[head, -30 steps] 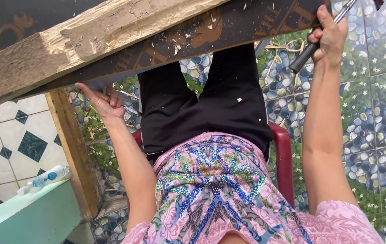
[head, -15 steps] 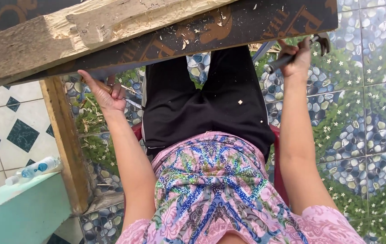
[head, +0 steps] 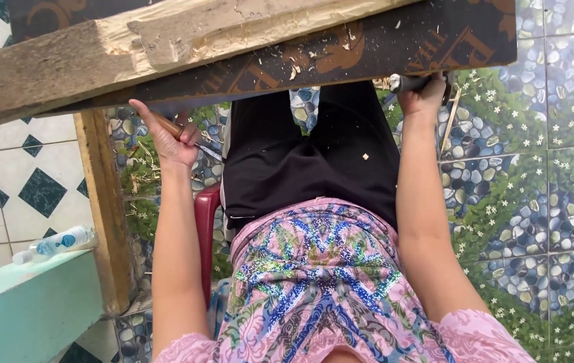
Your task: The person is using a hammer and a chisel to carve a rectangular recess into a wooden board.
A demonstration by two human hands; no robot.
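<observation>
Two hands work at the near edge of a dark board (head: 367,47) carrying faded orange lettering and wood chips, with a rough wooden beam (head: 99,60) lying along its far side. Left hand (head: 166,138) is curled around a wooden-handled tool (head: 173,129) just under the board's edge; right hand (head: 425,94) is clenched on a dark-handled tool (head: 408,83) touching that edge. A clear plastic bottle (head: 58,243) with a blue label lies on the green ledge (head: 25,309) at its far edge.

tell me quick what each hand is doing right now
Left hand: closed around a wooden-handled tool.
Right hand: closed around a dark tool handle at the board's edge.
</observation>
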